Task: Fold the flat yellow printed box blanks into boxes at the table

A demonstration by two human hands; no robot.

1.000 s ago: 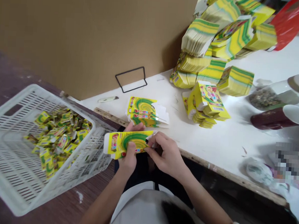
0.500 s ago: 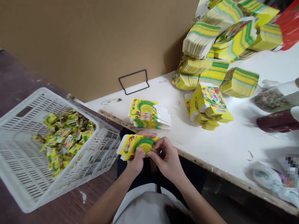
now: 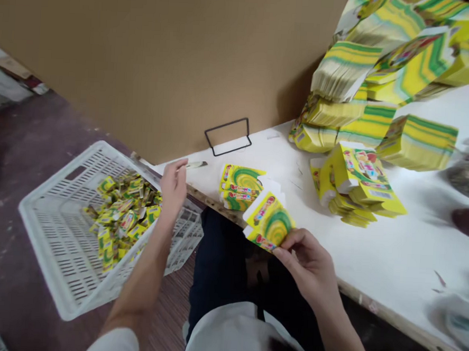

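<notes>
Yellow card with a green swirl made up the carton (image 3: 273, 223), which hung in the right hand (image 3: 310, 265) over the front edge of the counter (image 3: 376, 253). From where I stood, thumb and fingers were pinched on its near right corner, and its white-edged far end stuck out unsupported. It looked light to me, thin board with a little spring, probably stiff along the folds and easy to dent across the broad face. The printed side seemed smooth, so I judged it might slip under a loose thumb. A folded edge or a corner struck me as the best hold; a squeeze on the middle would likely have bowed the panel. Whether anything was inside, I couldn't tell.

Well apart from it, the left hand (image 3: 174, 186) was above the crate's (image 3: 47, 206) near corner, fingers loosely curled beside the end of a knife (image 3: 196, 164). I couldn't make out whether they touched it or held anything. Small packs (image 3: 126, 219) lay heaped in the crate. More cartons (image 3: 238, 181) overlapped on the counter beside the held one, and thick bundles (image 3: 421, 139) were piled farther right.
</notes>
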